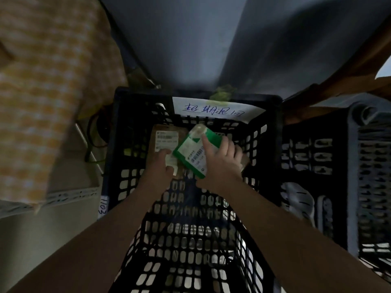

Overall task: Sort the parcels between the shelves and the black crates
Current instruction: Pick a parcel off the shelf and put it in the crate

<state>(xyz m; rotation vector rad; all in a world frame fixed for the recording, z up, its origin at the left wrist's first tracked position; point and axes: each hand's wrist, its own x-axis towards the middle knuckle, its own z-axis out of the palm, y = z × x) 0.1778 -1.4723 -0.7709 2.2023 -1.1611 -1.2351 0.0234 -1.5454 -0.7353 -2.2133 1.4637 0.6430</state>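
Dim, motion-blurred; fisheye distortion at edges.

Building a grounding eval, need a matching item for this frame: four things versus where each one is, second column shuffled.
Things
1. green parcel
2. brown parcel
3. paper sign
4. checked cloth

Places
A. on the far wall of the black crate
B. outside the crate, off to the left
C. gripped by the right hand
D. held by the left hand, inside the crate

Pairs: 1-C, 2-D, 3-A, 4-B
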